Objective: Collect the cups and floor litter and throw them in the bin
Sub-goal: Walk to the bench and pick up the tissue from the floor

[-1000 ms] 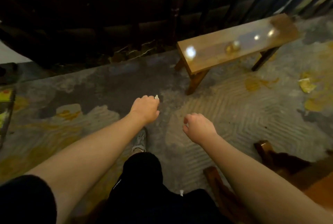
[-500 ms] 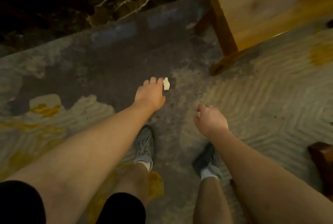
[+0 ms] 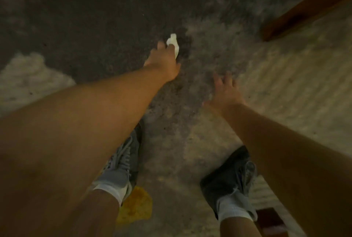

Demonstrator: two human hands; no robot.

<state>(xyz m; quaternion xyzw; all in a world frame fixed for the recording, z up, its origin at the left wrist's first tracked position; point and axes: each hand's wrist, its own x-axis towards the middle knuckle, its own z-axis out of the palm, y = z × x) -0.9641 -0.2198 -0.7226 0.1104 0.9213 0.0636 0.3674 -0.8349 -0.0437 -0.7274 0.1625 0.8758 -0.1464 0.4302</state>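
A small white scrap of litter (image 3: 173, 39) lies on the dark grey part of the carpet (image 3: 95, 17). My left hand (image 3: 162, 63) reaches down to it, and one finger crosses over the scrap, pinching it at floor level. To its right, my right hand (image 3: 225, 92) hovers low over the carpet with its fingers spread and nothing in it. No cup and no bin are in view.
A wooden bench leg (image 3: 297, 13) slants in at the top right. My two grey shoes (image 3: 122, 168) (image 3: 230, 175) stand on the carpet below my arms. A dark wooden piece (image 3: 270, 221) shows at the bottom right. The picture is blurred.
The view has dropped much closer to the floor. My left hand has moved onto the white scrap and closed a finger over it. My right hand has opened its fingers.
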